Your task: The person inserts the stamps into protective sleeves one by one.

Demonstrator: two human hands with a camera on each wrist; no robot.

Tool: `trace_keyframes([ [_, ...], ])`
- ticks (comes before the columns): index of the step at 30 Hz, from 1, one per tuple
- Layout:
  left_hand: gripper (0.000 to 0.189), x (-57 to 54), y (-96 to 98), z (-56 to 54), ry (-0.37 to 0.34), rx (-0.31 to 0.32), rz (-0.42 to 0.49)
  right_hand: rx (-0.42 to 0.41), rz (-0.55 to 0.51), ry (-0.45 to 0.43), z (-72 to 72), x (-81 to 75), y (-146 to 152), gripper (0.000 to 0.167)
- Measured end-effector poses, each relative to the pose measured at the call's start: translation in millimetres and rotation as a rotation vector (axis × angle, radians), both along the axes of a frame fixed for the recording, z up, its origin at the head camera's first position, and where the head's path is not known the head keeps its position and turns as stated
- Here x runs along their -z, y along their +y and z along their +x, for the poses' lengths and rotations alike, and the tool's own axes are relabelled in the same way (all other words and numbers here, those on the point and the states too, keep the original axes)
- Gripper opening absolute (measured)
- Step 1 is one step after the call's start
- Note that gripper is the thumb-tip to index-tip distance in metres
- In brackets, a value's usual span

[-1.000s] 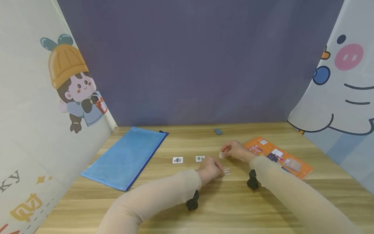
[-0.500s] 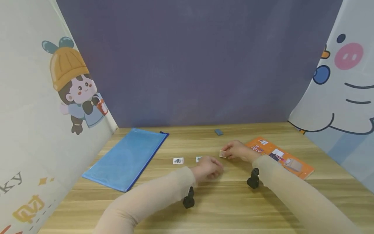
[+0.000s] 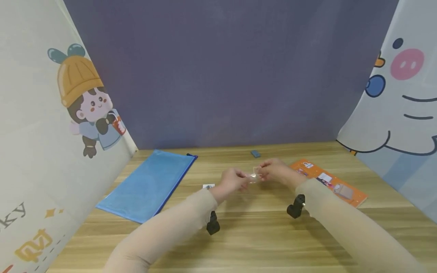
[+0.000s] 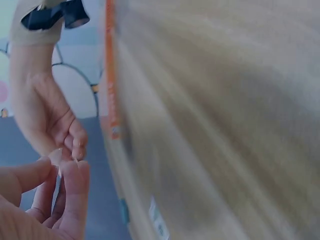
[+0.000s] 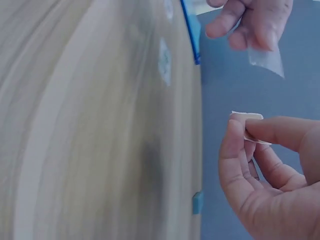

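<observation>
In the head view my left hand (image 3: pixel 233 180) and right hand (image 3: pixel 275 172) face each other close above the table. Between left thumb and fingers I pinch a small clear plastic sleeve (image 5: pixel 267 60), its free end hanging toward the right hand in the right wrist view. My right thumb and fingertips hold a small pale card (image 5: pixel 247 117) by its edges. A gap separates sleeve and card there. One printed card (image 3: pixel 208 186) lies on the table left of the hands. Another card (image 5: pixel 164 61) shows in the right wrist view; the left hand hides it in the head view.
A blue zip folder (image 3: pixel 150 182) lies flat on the left of the wooden table (image 3: pixel 259 242). At the right, an orange booklet (image 3: pixel 341 187) lies partly behind the right arm. A small blue-grey block (image 3: pixel 255 153) sits near the back wall.
My left hand has lifted the clear sleeve and come up beside the right hand. The right hand has raised its card slightly. Folder, booklet and block stay put.
</observation>
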State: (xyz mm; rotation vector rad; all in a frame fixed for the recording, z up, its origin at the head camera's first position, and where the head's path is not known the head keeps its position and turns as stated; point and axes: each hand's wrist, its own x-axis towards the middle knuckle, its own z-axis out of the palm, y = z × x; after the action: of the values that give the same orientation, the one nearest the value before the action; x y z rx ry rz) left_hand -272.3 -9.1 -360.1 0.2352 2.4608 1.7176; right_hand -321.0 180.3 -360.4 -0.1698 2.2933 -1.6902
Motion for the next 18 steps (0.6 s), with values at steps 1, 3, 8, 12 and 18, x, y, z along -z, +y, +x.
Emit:
trace_keyframes([
  [1,0.013,-2.7,-3.2,-1.1,0.003,0.001,0.016,-0.001,0.006,0.008,0.1,-2.9,-1,0.035],
  [3,0.01,-7.8,-10.0,-3.7,0.006,0.008,0.046,-0.007,0.024,0.033,1.0,-8.6,-2,0.036],
  [8,0.012,-17.6,-24.1,-11.0,-0.014,-0.004,0.111,-0.021,0.015,0.082,4.4,-21.3,-7,0.037],
  [12,0.016,-23.2,-32.1,-14.3,-0.008,-0.018,0.155,-0.012,-0.04,0.074,8.7,-31.1,-14,0.036],
  [18,0.018,-25.7,-42.6,-13.7,0.029,-0.025,0.221,-0.018,-0.099,0.074,16.5,-43.9,-24,0.034],
])
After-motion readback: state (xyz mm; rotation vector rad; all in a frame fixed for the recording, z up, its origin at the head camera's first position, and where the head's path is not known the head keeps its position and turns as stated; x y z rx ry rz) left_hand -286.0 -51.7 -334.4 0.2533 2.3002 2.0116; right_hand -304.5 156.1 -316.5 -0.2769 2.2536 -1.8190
